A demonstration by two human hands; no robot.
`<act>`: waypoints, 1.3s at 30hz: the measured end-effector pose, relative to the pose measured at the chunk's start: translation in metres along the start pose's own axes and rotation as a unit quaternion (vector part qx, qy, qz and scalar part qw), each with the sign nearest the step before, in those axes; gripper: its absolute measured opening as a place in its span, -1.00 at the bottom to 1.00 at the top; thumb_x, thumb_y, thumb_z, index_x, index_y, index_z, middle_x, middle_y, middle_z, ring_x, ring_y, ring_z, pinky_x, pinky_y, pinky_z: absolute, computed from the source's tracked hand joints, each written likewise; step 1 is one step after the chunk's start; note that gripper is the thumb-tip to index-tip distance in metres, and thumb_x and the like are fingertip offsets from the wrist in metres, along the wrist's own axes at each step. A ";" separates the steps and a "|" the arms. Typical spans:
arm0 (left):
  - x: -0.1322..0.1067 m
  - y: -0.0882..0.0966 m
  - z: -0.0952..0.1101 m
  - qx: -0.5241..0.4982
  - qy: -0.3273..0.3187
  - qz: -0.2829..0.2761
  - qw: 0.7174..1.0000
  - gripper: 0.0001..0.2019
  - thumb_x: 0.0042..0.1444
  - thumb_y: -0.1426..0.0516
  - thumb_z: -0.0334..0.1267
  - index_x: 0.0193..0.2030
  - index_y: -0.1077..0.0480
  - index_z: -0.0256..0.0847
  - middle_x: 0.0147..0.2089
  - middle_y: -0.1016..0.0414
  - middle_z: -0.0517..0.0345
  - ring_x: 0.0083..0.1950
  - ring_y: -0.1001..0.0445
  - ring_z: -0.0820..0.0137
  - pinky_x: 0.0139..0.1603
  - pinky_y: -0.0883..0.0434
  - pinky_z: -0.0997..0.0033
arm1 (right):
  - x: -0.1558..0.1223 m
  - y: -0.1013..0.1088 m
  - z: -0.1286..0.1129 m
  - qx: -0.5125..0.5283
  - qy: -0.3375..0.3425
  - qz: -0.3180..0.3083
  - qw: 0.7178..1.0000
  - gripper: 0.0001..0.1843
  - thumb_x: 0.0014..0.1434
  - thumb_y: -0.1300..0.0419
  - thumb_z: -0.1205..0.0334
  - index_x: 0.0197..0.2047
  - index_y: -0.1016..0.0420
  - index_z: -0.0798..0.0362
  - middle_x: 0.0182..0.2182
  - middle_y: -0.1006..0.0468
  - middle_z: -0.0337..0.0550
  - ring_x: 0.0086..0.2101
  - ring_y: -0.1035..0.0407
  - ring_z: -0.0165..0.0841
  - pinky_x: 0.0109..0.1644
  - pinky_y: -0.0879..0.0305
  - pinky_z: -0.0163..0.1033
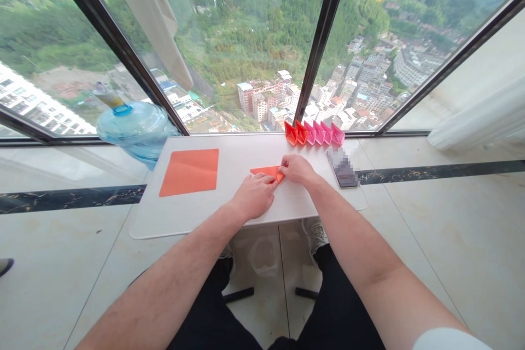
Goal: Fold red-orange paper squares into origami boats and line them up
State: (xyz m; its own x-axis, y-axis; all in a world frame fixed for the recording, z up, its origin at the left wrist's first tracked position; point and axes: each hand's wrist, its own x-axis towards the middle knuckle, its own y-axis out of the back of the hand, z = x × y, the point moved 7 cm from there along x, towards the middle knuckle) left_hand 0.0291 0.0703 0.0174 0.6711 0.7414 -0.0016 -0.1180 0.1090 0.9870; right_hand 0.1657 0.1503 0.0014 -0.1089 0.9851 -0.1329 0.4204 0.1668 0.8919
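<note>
White sleeve (pixel 449 339), black trousers (pixel 342 301)

The folded piece (pixel 264 170) and the flat sheet (pixel 189 172) are smooth, matt paper. The tabletop (pixel 232 158) looks smooth, the floor tiles (pixel 451 235) glossy, the bottle (pixel 139 123) shiny, see-through plastic.

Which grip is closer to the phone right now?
Right. The right grip is left of the phone, at the right end of the folded orange paper; the left grip is farther left, on the same paper.
</note>
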 end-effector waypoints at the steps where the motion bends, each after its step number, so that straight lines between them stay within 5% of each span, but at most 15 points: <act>1: 0.000 0.000 0.000 -0.004 0.001 -0.001 1.000 -0.53 0.23 -0.03 -0.25 0.28 -0.38 -0.14 0.22 -0.48 0.00 0.23 -0.38 0.10 0.16 -0.31 0.03 | 0.000 0.000 0.000 -0.002 0.000 0.001 1.000 -0.91 0.13 -0.24 0.18 -0.32 -0.55 -0.01 -0.31 -0.62 -0.20 -0.32 -0.40 -0.38 -0.32 -0.14 -0.33; 12: 0.004 0.002 -0.003 -0.028 0.023 0.013 0.999 -0.67 0.21 -0.05 -0.32 0.07 -0.48 -0.18 0.01 -0.58 0.00 0.13 -0.44 0.17 0.16 -0.33 0.14 | -0.001 -0.001 0.000 -0.001 0.007 0.005 1.000 -0.92 0.13 -0.24 0.17 -0.33 -0.53 -0.03 -0.30 -0.60 -0.23 -0.34 -0.37 -0.39 -0.33 -0.12 -0.33; 18: 0.005 0.003 0.000 -0.008 0.026 0.037 0.999 -0.51 0.23 -0.04 -0.31 0.31 -0.31 -0.18 0.08 -0.54 -0.02 0.13 -0.42 0.13 0.14 -0.34 0.09 | -0.001 -0.001 0.000 0.003 0.016 0.003 1.000 -0.91 0.13 -0.25 0.16 -0.34 -0.52 -0.02 -0.31 -0.58 -0.22 -0.33 -0.37 -0.39 -0.32 -0.13 -0.33; 39: 0.005 0.003 0.002 -0.010 0.030 0.029 0.999 -0.57 0.24 -0.03 -0.30 0.23 -0.39 -0.11 0.07 -0.52 -0.02 0.14 -0.39 0.13 0.14 -0.33 0.08 | -0.003 0.000 -0.002 -0.003 0.010 0.002 1.000 -0.90 0.13 -0.23 0.15 -0.30 -0.54 -0.03 -0.27 -0.59 -0.22 -0.31 -0.37 -0.38 -0.31 -0.14 -0.32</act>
State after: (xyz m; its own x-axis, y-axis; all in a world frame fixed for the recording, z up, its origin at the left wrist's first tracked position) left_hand 0.0334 0.0729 0.0205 0.6183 0.7847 0.0452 -0.1700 0.0773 0.9824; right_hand 0.1646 0.1473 0.0029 -0.1259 0.9846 -0.1213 0.4153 0.1633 0.8949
